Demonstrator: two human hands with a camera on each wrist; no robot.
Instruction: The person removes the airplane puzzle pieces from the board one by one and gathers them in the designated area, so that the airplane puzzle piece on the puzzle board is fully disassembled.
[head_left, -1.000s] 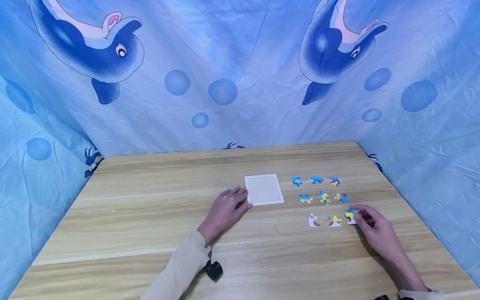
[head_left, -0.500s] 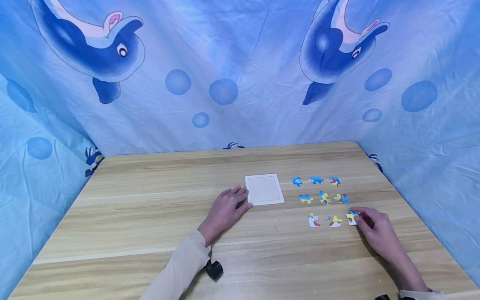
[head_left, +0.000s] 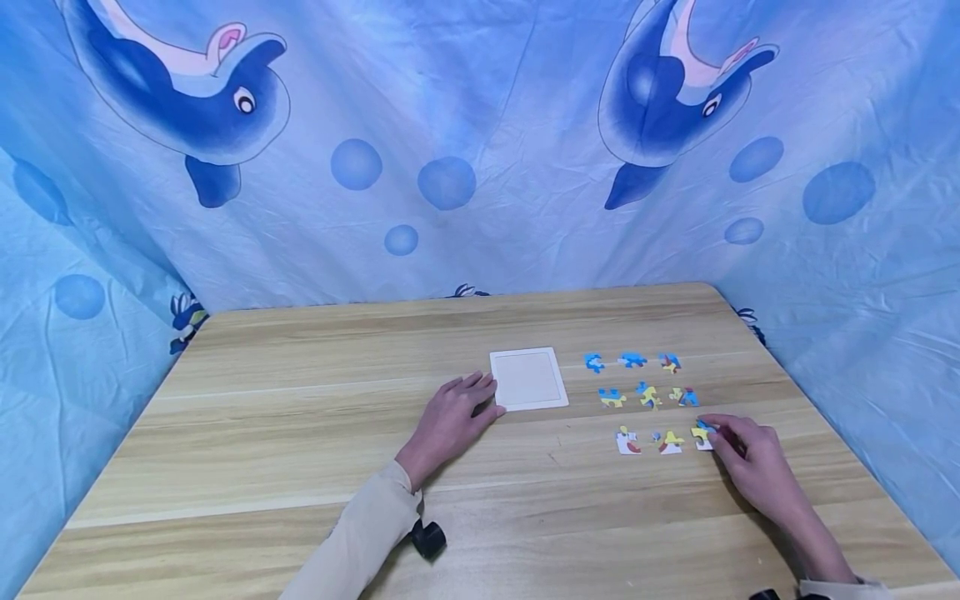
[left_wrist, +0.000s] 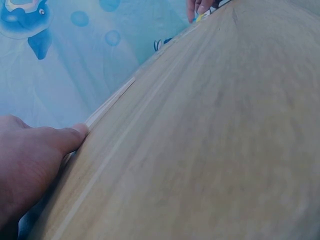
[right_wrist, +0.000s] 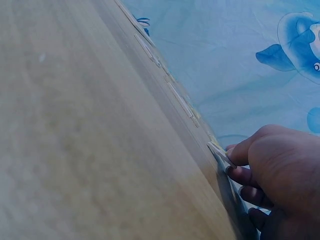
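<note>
My right hand (head_left: pixel 757 467) pinches a blue, yellow and white jigsaw piece (head_left: pixel 702 437) by its right side, at the near right of the laid-out pieces. Thumb and fingertips on that piece (right_wrist: pixel 221 153) also show in the right wrist view, where it is slightly tilted with one edge off the wood. My left hand (head_left: pixel 453 421) lies palm down, fingers relaxed, its fingertips and thumb at the left edge of a square white puzzle tray (head_left: pixel 528 379). In the left wrist view the thumb (left_wrist: pixel 75 137) touches the tray's edge (left_wrist: pixel 107 106).
Several other jigsaw pieces lie in rows right of the tray, among them a yellow and blue piece (head_left: pixel 648 396) and a white one with red (head_left: pixel 627 442). The wooden table (head_left: pixel 300 417) meets a blue dolphin-print curtain (head_left: pixel 510 208) at its back and sides.
The jigsaw piece in my right fingers has shifted very slightly right and toward me since a second ago. My left hand and the tray stay in place.
</note>
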